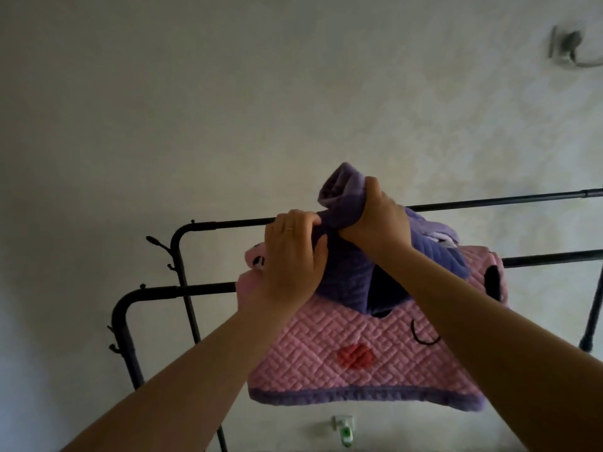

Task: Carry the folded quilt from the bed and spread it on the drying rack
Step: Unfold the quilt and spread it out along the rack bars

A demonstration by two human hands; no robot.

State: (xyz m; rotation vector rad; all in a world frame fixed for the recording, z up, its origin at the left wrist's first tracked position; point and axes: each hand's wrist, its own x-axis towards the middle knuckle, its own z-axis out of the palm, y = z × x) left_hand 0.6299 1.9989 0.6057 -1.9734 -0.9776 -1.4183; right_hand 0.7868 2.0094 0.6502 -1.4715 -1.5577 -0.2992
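Observation:
The pink and purple quilt (352, 347) hangs bunched over the near rail of the black drying rack (153, 293), its pink side with a red patch facing me. My left hand (290, 256) grips a purple fold near the far rail. My right hand (378, 213) clutches a bunched purple corner lifted above that rail. Both arms reach up from the bottom of the view. The quilt's far side is hidden.
The rack has two parallel black rails with hooked posts at its left end (156, 241) and a leg at the right (592, 324). A pale wall stands behind. A plugged socket (342, 429) sits low on the wall, another fixture (567, 47) at top right.

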